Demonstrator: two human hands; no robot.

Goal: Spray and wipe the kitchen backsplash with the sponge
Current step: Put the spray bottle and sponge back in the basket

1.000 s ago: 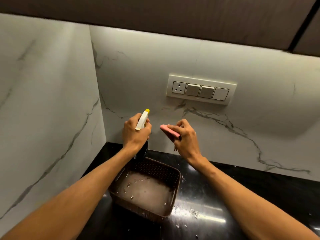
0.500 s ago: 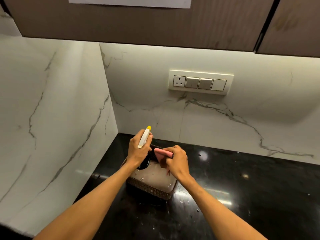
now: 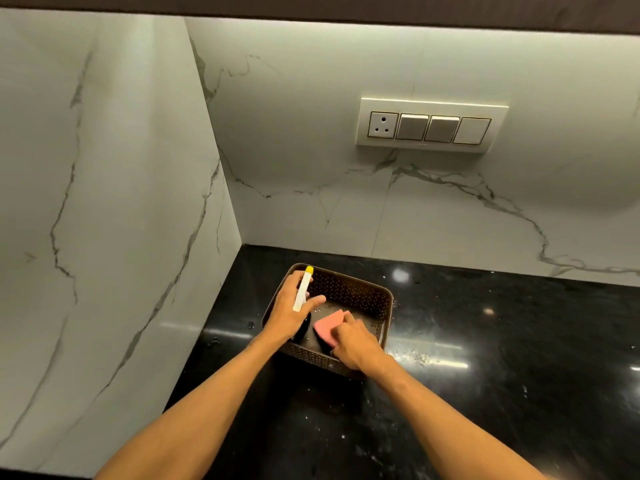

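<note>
Your left hand (image 3: pixel 287 310) grips the spray bottle (image 3: pixel 302 292) by its neck and your right hand (image 3: pixel 356 345) pinches the pink sponge (image 3: pixel 327 327), both low inside the brown basket (image 3: pixel 351 292) on the counter (image 3: pixel 485 358) (their storing place, I think), under the backsplash (image 3: pixel 311 140).

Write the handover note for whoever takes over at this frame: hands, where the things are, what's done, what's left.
Left hand grips the spray bottle, low at the basket's left side.
Right hand pinches the pink sponge inside the basket, which sits on the black counter in the corner.
Done: cannot tell; no spray or wipe marks show on the backsplash.
Left: unless already cleaned, lift both, spray the backsplash, wipe it with the sponge.
</note>
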